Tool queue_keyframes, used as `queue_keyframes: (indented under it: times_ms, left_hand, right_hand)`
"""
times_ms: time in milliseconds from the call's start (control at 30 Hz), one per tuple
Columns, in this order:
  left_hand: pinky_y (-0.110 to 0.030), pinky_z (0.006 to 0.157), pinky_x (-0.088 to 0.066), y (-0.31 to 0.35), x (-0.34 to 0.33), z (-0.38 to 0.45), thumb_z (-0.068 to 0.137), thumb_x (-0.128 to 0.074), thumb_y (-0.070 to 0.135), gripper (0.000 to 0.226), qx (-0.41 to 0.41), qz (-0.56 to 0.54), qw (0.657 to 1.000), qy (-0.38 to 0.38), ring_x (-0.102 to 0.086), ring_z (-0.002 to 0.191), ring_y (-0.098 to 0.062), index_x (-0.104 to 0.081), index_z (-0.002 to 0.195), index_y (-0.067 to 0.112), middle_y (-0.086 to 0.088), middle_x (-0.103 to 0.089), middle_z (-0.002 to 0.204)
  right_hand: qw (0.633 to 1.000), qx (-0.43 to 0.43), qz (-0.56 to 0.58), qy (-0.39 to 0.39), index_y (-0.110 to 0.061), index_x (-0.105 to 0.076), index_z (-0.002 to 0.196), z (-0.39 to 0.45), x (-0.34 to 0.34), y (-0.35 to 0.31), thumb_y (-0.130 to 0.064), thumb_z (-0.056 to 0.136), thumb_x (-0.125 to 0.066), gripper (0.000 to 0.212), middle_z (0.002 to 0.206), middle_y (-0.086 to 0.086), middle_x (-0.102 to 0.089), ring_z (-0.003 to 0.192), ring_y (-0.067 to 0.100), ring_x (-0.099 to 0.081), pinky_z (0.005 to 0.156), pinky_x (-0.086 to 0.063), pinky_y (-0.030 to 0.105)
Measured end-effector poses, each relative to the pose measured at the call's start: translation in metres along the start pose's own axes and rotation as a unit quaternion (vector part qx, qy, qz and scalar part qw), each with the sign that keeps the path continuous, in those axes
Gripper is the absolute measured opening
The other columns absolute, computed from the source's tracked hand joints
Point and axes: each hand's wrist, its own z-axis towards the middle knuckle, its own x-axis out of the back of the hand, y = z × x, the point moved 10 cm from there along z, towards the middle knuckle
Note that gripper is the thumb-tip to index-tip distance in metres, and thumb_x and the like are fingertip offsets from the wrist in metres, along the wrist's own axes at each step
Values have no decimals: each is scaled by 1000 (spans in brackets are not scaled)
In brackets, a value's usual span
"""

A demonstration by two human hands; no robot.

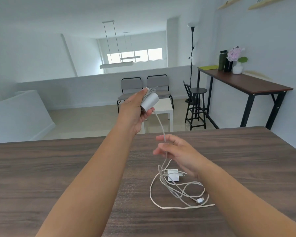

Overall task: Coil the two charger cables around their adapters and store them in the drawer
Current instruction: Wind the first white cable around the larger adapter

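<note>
While left fingers (144, 115) clasp the half-wrapped white adapter (149, 102), right fingers (162, 138) pinch its cable (161, 124) (pale, taut).

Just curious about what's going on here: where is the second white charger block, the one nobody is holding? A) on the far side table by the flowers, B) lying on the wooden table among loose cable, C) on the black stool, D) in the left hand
B: the second adapter lies on the wooden table amid loose cable, while the left hand holds the other adapter raised.
</note>
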Motion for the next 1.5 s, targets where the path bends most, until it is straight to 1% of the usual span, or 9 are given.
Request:
queue_keyframes:
  times_ms: [100,167,333,433,633,767,1000,1233,1500]
  left_hand:
    - [-21,52,-53,15,12,3,83,-73,33,30,-43,22,999,6,-66,68,-19,-69,108,16,-10,-67,104]
    - [-22,57,-54,26,28,6,83,-74,33,30,-89,60,994,14,-69,80,-21,-68,111,21,-9,-69,108]
    - [-26,64,-57,16,48,6,79,-78,30,37,-146,157,975,56,-67,99,-30,-58,110,25,-20,-54,123]
    - [-38,69,-61,2,45,4,70,-84,32,38,-175,223,957,56,-66,93,-33,-61,100,27,-15,-60,111]
    - [-42,71,-58,-32,35,-13,64,-89,26,37,-134,283,949,-25,-65,74,-17,-70,95,24,-7,-73,88]
    - [-39,77,-58,-40,32,-30,66,-88,23,38,-126,301,942,-70,-65,76,-13,-73,100,28,-10,-74,90]
    - [-25,83,-55,-44,35,-56,72,-85,13,43,-149,312,933,-102,-69,93,-13,-73,110,29,1,-75,98]
    - [-11,80,-48,-43,37,-80,82,-75,10,45,-182,331,917,-126,-65,103,-4,-64,123,25,9,-70,113]
    - [-23,90,-50,-56,40,-102,88,-65,9,50,-172,238,940,-173,-61,115,-10,-52,135,24,5,-66,123]
  right_hand:
    - [994,22,104,1,-10,-67,105,0,9,-23,-18,95,-53,19,57,2,-48,53,17,-52,59,-51,28]
    - [991,52,110,49,-13,-69,102,-5,28,-41,-25,94,-52,23,53,-2,-38,45,13,-33,43,-34,21]
    - [953,172,-234,83,-31,-72,100,-17,20,-94,-31,96,-53,20,59,-19,-60,56,-5,-52,61,-39,10]
    - [907,197,-371,43,-28,-72,89,-20,-7,-101,-36,92,-58,16,64,-7,-61,55,0,-47,59,-38,18]
    - [907,209,-327,164,-38,-69,76,-20,46,-124,-28,89,-63,18,75,-20,-68,73,-5,-59,65,-42,14]
    - [901,220,-346,140,-34,-71,81,-17,45,-121,-26,88,-65,13,79,-22,-70,79,-3,-62,69,-45,8]
    - [897,278,-326,108,-22,-75,88,-19,29,-123,-23,87,-67,9,82,-10,-73,75,15,-67,74,-52,26]
    - [920,277,-262,91,-14,-76,88,-6,27,-116,-16,87,-67,9,83,-11,-73,73,-6,-63,71,-46,7]
    - [957,211,-187,65,-17,-75,88,14,24,-81,-17,88,-65,10,84,-6,-74,80,0,-64,79,-47,12]
